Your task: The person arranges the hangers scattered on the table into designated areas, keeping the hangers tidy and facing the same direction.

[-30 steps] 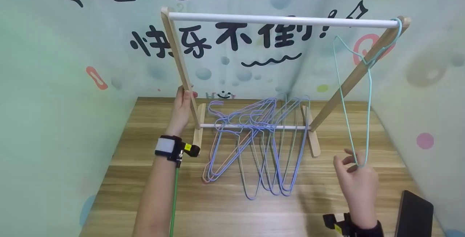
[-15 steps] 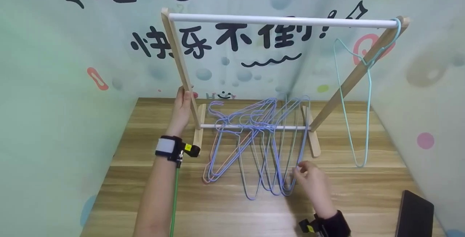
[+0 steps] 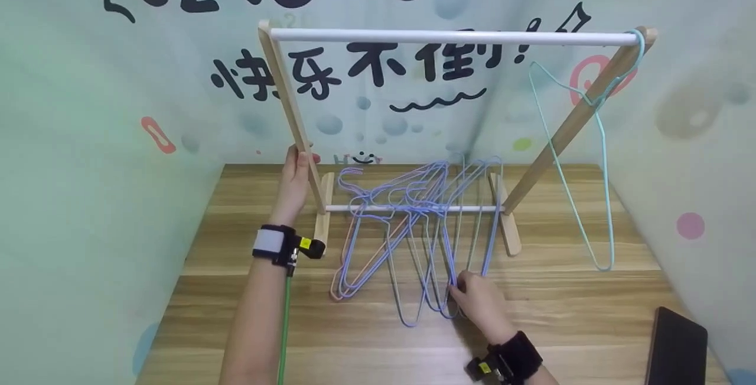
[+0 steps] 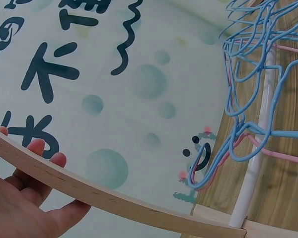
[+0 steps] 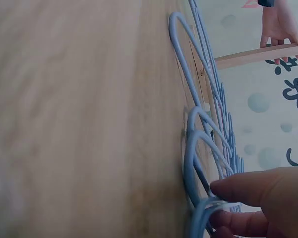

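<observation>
- Hangers [image 3: 413,243] lie piled on the table [image 3: 561,314], long sides pointing near to far.
- Right hand [image 3: 475,302] pinches a blue one's near end.
- Left hand [image 3: 293,181] holds the rack's left post [image 3: 289,113].

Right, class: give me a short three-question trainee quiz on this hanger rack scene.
1. True or false: the left hand grips the rack by its wooden post.
2. What does the right hand pinch? A) phone B) blue hanger C) white rail
3. What colour is the one hanger on the top rail?

Key: 1 true. 2 B, a blue hanger in the pile leaning on the lower bar. 3 green.
</observation>
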`<state>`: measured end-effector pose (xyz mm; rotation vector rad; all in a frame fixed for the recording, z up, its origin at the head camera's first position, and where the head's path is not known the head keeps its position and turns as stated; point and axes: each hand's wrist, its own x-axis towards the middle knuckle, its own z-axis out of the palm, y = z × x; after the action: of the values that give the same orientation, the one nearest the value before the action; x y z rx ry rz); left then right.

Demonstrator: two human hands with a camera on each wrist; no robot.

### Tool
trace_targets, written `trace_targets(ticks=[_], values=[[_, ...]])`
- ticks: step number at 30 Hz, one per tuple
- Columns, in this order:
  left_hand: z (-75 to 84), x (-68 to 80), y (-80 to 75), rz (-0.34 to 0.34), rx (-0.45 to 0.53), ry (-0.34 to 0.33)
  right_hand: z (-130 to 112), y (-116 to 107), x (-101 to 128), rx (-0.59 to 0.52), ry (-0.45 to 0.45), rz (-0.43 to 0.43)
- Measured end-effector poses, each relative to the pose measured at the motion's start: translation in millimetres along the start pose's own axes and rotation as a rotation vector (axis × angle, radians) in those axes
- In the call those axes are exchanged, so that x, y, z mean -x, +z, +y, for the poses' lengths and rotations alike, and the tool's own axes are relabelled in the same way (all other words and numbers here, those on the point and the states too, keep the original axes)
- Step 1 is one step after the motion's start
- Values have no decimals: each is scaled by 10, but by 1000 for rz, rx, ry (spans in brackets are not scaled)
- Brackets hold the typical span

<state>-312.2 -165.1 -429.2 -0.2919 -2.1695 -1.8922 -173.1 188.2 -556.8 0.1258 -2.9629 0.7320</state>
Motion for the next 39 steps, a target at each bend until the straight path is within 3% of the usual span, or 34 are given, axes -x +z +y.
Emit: trace_targets(ticks=[5, 8, 14, 21, 24, 31, 39], values=[[139, 56, 14, -6, 23, 4, 9, 6, 4, 2, 1, 22], [143, 50, 19, -5, 23, 3, 5, -10, 28, 4, -5, 64], [-26, -17, 29, 21, -42, 11, -19, -110, 106, -14, 2, 221], [-59, -18, 33, 39, -34, 24, -97, -389, 194, -99, -12, 440], [-49, -17, 22, 31, -15, 29, -155, -542, 227, -159, -5, 516], [127, 50, 34, 14, 21, 47, -304, -873, 348, -461, 68, 566], [259, 103, 35, 2, -8, -9, -532, -1182, 477, -700, -135, 714]])
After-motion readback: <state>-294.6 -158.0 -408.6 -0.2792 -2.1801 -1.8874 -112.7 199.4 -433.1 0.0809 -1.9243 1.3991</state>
